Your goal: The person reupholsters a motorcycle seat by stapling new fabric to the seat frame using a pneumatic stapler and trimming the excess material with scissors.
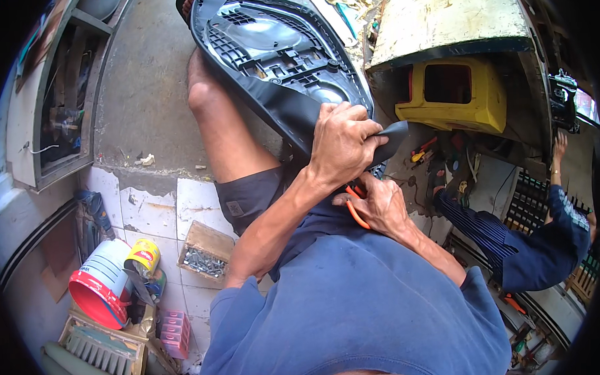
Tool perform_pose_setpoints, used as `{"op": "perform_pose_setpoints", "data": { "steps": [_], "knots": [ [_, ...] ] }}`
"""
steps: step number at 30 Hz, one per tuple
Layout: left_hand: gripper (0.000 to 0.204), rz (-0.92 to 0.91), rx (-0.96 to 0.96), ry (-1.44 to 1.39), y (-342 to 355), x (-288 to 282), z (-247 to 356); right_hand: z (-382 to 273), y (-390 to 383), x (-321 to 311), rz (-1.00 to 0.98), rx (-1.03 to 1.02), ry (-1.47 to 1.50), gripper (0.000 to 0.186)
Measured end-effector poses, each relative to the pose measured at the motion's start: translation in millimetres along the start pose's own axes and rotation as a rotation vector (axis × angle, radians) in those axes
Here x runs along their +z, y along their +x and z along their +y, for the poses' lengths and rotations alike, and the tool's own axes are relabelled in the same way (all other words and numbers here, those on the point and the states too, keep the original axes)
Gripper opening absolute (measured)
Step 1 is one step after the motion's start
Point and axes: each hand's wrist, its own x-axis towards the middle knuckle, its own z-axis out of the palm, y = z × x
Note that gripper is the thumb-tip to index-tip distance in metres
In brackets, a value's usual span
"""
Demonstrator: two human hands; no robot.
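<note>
A black plastic motorcycle seat base [258, 35], underside up, leans across my lap and my bent leg. Black vinyl cover [285, 110] wraps its edge and folds over the near part of the base. My left hand [343, 138] is closed on a flap of this cover, and the flap's end sticks out to the right past the fingers. Just below it, my right hand [380, 203] grips orange-handled pliers [356, 214]. The jaws of the pliers are hidden behind the hands and the cover's edge.
On the left tiles sit a wooden box of metal pieces [206, 257], a red-and-white bucket [98, 287], a yellow can [142, 256] and pink drawers [175, 332]. A yellow casing [452, 93] lies under the worn table [449, 17]. Another person [540, 245] sits at the right by a sewing machine [564, 102].
</note>
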Motion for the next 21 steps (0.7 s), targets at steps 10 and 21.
{"op": "perform_pose_setpoints", "data": {
  "steps": [10,21],
  "knots": [
    [0.022,0.049,-0.074,-0.138,3,-1,5,-10,21,11,0.073,-0.259,0.091,0.038],
    [0.024,0.126,-0.071,-0.174,14,-12,9,-34,54,12,0.099,-0.468,0.016,0.061]
  ]
}}
